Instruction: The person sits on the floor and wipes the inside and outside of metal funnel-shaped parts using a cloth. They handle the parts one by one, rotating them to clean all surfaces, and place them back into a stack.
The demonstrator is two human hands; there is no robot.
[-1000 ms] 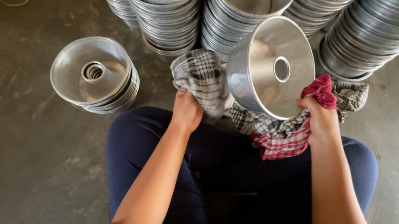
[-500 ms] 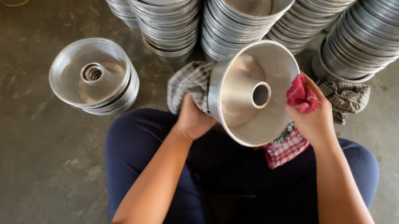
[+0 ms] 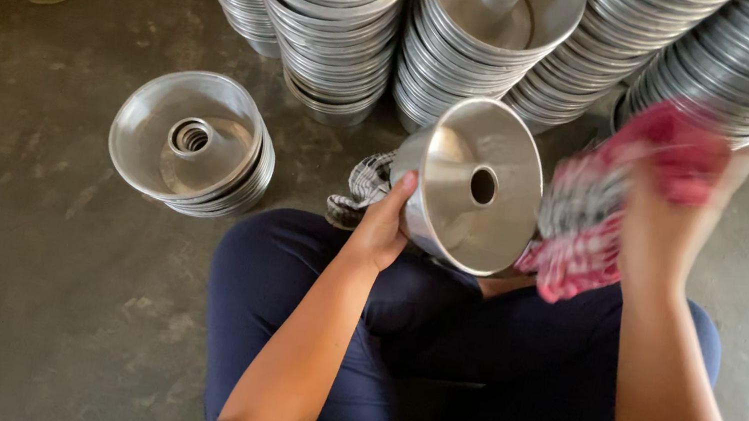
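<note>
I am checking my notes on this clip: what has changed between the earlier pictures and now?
The right hand has lifted the red cloth off the pan and out to the right; it is blurred. The left hand still holds the pan, now turned more toward the camera. The small pile of pans on the floor stayed.

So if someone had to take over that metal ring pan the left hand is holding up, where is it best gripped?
Probably by the outer rim on the free right edge. The ring pan is tilted on its side, open face toward the camera, and the left hand already clasps the left rim. The rim is thin, so fingers can hook over it; the central tube looks too narrow. The right hand holds a red checked cloth.
</note>
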